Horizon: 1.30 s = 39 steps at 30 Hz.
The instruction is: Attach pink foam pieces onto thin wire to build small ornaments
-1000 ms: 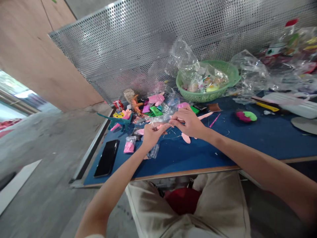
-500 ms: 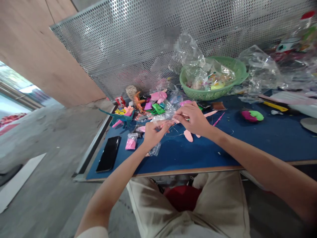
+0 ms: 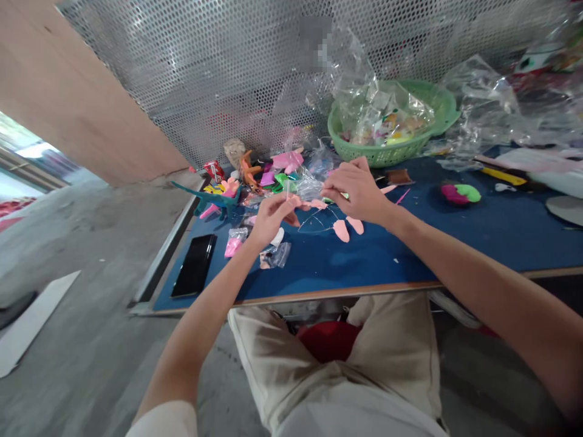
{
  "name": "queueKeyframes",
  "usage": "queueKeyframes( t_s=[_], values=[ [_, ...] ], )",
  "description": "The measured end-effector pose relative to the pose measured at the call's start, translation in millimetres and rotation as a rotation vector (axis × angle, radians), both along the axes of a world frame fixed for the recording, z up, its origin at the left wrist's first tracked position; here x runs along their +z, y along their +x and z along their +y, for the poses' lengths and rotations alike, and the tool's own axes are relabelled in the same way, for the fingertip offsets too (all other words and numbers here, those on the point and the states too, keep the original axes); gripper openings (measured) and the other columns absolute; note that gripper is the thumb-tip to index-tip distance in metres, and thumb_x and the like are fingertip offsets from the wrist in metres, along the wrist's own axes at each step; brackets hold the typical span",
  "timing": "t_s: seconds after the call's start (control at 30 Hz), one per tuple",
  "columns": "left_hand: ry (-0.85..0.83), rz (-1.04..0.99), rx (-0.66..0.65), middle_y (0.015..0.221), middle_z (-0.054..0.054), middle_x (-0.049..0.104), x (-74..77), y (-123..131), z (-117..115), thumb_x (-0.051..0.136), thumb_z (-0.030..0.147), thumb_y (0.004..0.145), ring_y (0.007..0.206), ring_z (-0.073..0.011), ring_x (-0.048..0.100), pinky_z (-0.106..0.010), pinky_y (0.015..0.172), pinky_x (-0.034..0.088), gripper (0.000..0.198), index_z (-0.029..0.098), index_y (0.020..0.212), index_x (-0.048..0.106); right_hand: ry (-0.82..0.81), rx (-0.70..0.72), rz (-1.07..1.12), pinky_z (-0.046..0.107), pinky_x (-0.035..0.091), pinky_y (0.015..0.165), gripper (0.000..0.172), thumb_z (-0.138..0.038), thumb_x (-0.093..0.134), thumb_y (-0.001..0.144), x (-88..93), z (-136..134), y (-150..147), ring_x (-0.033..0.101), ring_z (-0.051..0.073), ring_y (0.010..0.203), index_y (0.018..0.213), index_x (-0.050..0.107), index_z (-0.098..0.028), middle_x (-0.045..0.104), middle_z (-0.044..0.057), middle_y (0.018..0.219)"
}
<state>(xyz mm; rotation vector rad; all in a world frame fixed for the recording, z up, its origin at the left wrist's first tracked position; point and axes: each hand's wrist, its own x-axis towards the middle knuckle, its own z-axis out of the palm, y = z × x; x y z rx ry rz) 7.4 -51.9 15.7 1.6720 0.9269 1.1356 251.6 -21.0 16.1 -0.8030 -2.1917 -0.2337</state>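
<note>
My left hand (image 3: 272, 217) pinches a soft pink piece (image 3: 294, 200) over the blue table mat, with a thin whitish stick rising by its fingertips. Close to its right, my right hand (image 3: 357, 189) has its fingers pressed together at the other end of the pink material (image 3: 317, 204). What exactly lies between its fingertips is hidden, though a bit of green shows under them. Flat pink oval pieces (image 3: 341, 230) lie on the mat just below my right hand. A loop of thin clear strand (image 3: 314, 230) lies between the hands.
A green basket (image 3: 380, 156) with plastic bags stands at the back. Colourful modelled figures, including a teal one (image 3: 223, 202), lie to the left. A black phone (image 3: 195, 265) rests near the front left edge. A yellow cutter (image 3: 503, 176) and a magenta-green lump (image 3: 461, 193) are right.
The view has tilted, so the table sits higher. My hands have moved apart, and the pink piece now shows between them. A white piece and the clear strand are more visible.
</note>
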Motion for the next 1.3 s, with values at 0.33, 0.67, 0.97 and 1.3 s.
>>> queueKeyframes(
  t_s=[0.33, 0.67, 0.97, 1.3],
  values=[
    [-0.120, -0.074, -0.068, 0.093, -0.009, 0.079, -2.8, -7.9, 12.0, 0.058, 0.064, 0.092, 0.054, -0.0138, 0.066, -0.029, 0.055, 0.057, 0.047, 0.018, 0.094, 0.068, -0.019, 0.018, -0.004, 0.041, 0.029, 0.085, 0.033, -0.035, 0.044, 0.107, 3.2, 2.4, 5.3, 0.049, 0.021, 0.078, 0.081, 0.060, -0.023, 0.061, 0.002, 0.074],
    [-0.250, -0.165, -0.118, 0.081, -0.003, 0.071, -1.4, -14.2, 18.0, 0.077, 0.062, 0.078, 0.052, -0.0114, 0.062, -0.028, 0.053, 0.058, 0.045, 0.020, 0.087, 0.062, -0.059, 0.025, 0.034, 0.047, 0.036, 0.087, 0.031, -0.039, 0.047, 0.105, 7.7, 2.3, 14.5, 0.054, 0.025, 0.082, 0.082, 0.064, -0.026, 0.066, 0.004, 0.077],
    [0.037, -0.278, 0.297, 0.101, -0.006, 0.079, -8.0, -17.1, 34.5, 0.082, 0.056, 0.080, 0.069, -0.0103, 0.067, -0.025, 0.065, 0.059, 0.045, 0.022, 0.108, 0.071, -0.102, -0.109, 0.178, 0.053, 0.043, 0.092, 0.036, -0.047, 0.047, 0.105, -4.1, 39.7, 23.4, 0.063, 0.028, 0.083, 0.092, 0.069, -0.022, 0.066, 0.007, 0.078],
    [0.190, -0.281, 0.488, 0.098, -0.006, 0.080, -11.5, -27.3, 41.5, 0.086, 0.052, 0.076, 0.081, -0.0140, 0.074, -0.029, 0.077, 0.062, 0.043, 0.020, 0.101, 0.070, -0.337, -0.347, -0.046, 0.051, 0.050, 0.087, 0.032, -0.039, 0.055, 0.099, 9.0, 89.5, -31.0, 0.068, 0.033, 0.092, 0.111, 0.070, -0.013, 0.076, 0.018, 0.097]
  ],
)
